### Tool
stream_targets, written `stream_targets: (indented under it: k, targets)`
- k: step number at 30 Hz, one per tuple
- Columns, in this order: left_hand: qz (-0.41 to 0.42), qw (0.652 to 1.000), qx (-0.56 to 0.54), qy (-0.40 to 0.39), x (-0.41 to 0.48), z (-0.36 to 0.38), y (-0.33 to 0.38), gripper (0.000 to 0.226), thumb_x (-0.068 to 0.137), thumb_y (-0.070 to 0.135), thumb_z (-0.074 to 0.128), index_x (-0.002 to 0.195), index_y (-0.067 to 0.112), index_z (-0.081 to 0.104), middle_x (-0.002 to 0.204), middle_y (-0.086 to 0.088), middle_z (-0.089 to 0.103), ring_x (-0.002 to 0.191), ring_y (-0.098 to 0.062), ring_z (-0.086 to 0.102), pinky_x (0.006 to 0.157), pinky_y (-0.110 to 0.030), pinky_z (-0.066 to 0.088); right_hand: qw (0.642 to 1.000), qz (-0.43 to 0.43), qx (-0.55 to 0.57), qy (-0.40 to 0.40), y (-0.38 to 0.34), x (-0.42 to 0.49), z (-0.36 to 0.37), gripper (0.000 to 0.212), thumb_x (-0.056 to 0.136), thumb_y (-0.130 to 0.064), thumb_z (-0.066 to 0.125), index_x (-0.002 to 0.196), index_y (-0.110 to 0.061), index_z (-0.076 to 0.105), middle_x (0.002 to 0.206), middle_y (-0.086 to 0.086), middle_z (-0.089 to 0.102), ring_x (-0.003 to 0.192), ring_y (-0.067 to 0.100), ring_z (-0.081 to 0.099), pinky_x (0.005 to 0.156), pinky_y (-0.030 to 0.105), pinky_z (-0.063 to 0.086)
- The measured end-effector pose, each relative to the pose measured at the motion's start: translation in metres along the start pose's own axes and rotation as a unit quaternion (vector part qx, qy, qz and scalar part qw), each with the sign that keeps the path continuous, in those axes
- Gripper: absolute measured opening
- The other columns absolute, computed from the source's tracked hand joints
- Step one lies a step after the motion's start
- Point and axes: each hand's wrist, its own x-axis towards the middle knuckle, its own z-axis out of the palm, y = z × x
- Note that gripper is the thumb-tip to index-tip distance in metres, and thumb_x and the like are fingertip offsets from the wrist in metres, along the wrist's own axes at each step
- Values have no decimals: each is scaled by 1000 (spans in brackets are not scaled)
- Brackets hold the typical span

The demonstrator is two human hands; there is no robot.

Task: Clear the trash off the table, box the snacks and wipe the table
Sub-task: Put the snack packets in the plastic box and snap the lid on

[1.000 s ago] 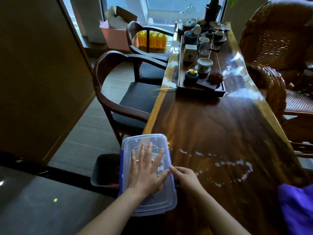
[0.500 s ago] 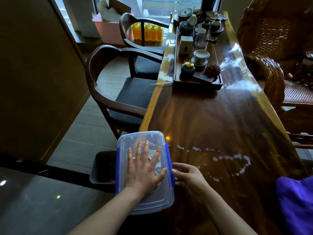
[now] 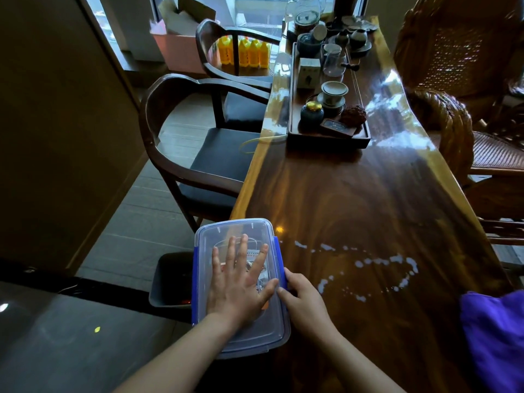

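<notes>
The left hand (image 3: 238,290) lies flat with fingers spread, pressing on the clear lid (image 3: 235,231) of the snack box (image 3: 249,350). The right hand (image 3: 304,302) curls its fingers onto the blue clip (image 3: 279,256) on the box's right side. The box sits at the near left edge of the desk (image 3: 368,208), above a dark bin (image 3: 170,279) on the floor. White droplets (image 3: 382,262) trail across the desk to the right, and a purple cloth (image 3: 493,336) lies at the near right. A tea tray (image 3: 329,137) stands farther along.

Right hand (image 3: 304,302) closed in on box (image 3: 235,231); fingers (image 3: 293,279) now grip blue side clip (image 3: 279,259), previously apart.
</notes>
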Motion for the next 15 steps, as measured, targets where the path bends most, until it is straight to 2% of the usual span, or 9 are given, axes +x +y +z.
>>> stream_targets:
  k: [3,7,9,12,15]
  targets:
    - [3,1000,-4,-5,0,1,2,75,93,72,14,157,34,9,165,-13,-2,152,-35,-7,116,-67,5,992,-48,-118,-11,-5,0,-3,32,96,-37,58,127,-36,54,106,-15,56,96,1,58,76,16,48]
    - [4,1000,-2,-14,1,0,3,75,93,72,6,157,31,5,165,-14,-5,151,-38,-9,116,-67,2,972,-72,-224,12,-11,4,-3,25,96,-40,56,114,-24,57,100,-11,53,89,7,57,75,23,53]
    - [7,1000,4,-19,1,-2,3,76,92,72,3,157,32,1,164,-14,-9,150,-38,-14,116,-67,-1,970,-68,-232,15,-13,4,-2,24,94,-41,57,110,-24,58,97,-10,53,87,7,58,74,25,54]
    - [6,1000,-3,-20,0,-3,4,75,92,72,5,157,32,2,165,-14,-6,150,-37,-12,116,-67,-1,978,-58,-199,8,-17,1,-9,26,87,-43,64,106,-26,64,91,-11,56,80,6,58,65,19,48]
    - [4,1000,-12,-13,2,-3,1,75,92,72,7,156,34,5,165,-13,-2,151,-36,-8,116,-66,1,988,-19,-143,-58,-22,13,-15,49,73,-37,75,119,-33,59,99,-9,58,89,7,60,73,21,50]
